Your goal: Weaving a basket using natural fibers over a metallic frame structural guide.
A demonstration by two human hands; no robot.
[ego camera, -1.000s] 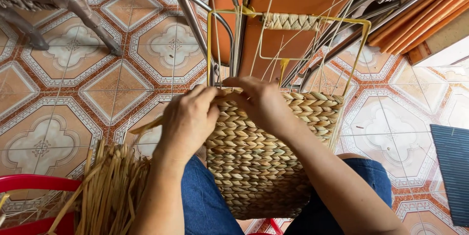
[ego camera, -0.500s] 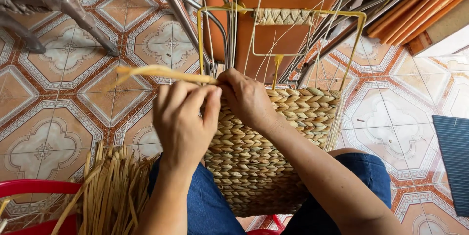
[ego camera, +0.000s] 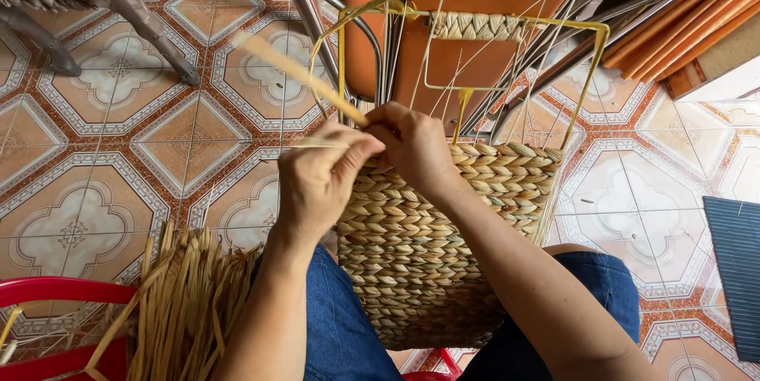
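The left hand (ego camera: 321, 179) pinches a straw strand (ego camera: 297, 72) that runs off toward 10 o'clock. The right hand (ego camera: 416, 147), fingers curled shut, grips the same strand at the woven basket (ego camera: 427, 254) rim, on the lap.

The woven basket's (ego camera: 427, 262) near rim hides behind both hands; the moving straw strand (ego camera: 297, 76) blurs.

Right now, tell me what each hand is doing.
Left hand: closed, pinching a straw strand at the basket rim.
Right hand: closed on the same strand at the weave's top edge.
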